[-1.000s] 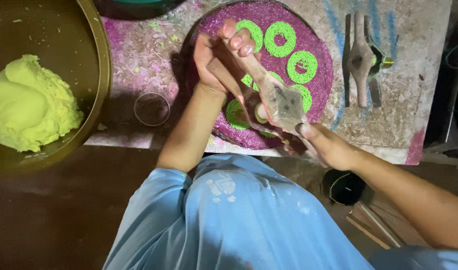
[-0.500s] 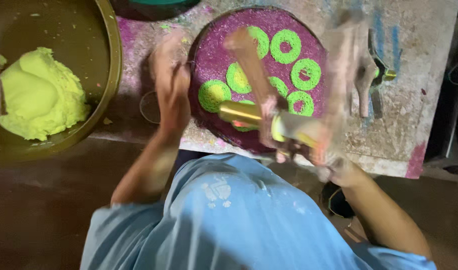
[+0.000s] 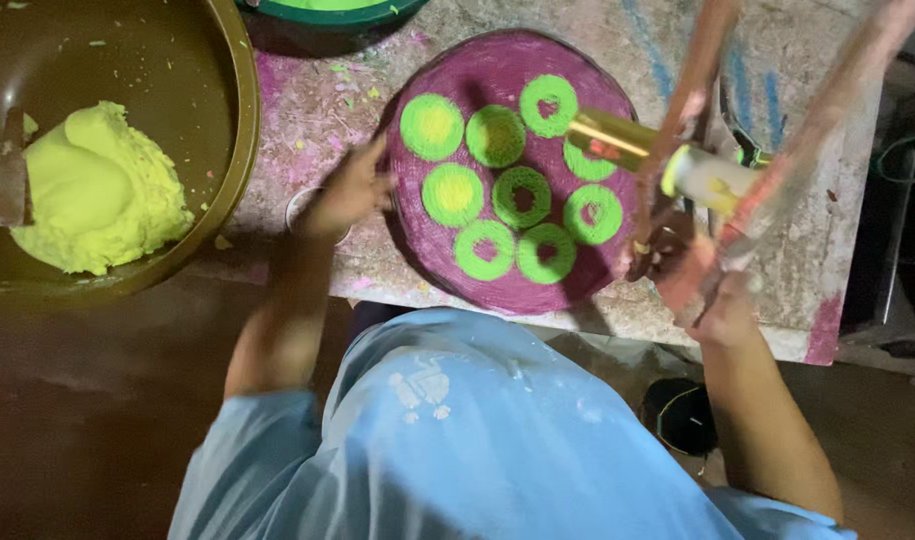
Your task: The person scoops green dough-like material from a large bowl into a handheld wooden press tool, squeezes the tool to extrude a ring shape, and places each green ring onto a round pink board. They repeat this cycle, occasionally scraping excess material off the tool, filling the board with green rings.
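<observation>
Left hand (image 3: 346, 192) touching purple mat (image 3: 498, 285) edge, grip unclear through blur; right hand (image 3: 700, 285) gripping brass press (image 3: 658, 160) over green spirals (image 3: 498, 190). Big bowl (image 3: 240, 120) holding yellow-green dough (image 3: 93, 195).

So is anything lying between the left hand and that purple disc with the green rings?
Nothing visible. The left hand is right at the left edge of the purple disc, apparently touching it. The right hand holds a brass press over the disc's right side.
</observation>
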`<control>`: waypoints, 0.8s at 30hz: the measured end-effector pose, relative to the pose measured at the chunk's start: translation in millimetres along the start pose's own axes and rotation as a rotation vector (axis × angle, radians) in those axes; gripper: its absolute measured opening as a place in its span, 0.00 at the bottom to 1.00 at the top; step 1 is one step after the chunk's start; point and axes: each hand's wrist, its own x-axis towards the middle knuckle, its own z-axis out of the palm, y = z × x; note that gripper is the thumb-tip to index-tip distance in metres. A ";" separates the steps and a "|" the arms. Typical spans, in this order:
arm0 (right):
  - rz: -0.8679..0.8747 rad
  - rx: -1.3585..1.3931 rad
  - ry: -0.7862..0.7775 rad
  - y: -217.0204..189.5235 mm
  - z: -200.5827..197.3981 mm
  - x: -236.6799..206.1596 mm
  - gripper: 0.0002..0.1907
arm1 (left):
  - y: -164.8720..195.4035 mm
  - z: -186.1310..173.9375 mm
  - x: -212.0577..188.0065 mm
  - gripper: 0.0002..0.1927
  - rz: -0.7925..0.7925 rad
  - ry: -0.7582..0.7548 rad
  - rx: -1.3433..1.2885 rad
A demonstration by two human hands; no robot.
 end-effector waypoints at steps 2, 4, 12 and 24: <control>-0.030 -0.093 0.000 8.6 -1.7 8.0 0.60 | 21.0 -14.4 24.9 0.35 -0.113 0.018 -0.016; 0.020 -0.108 -0.038 14.3 0.2 14.6 0.58 | 31.6 -10.4 32.4 0.32 0.082 0.190 0.246; 0.563 0.042 -0.537 6.7 42.3 23.8 0.50 | 104.4 67.2 7.6 0.51 0.486 -0.606 -1.220; 0.548 -0.814 -0.224 2.9 51.7 62.8 0.46 | 65.7 70.2 77.6 0.16 0.684 -0.565 -1.493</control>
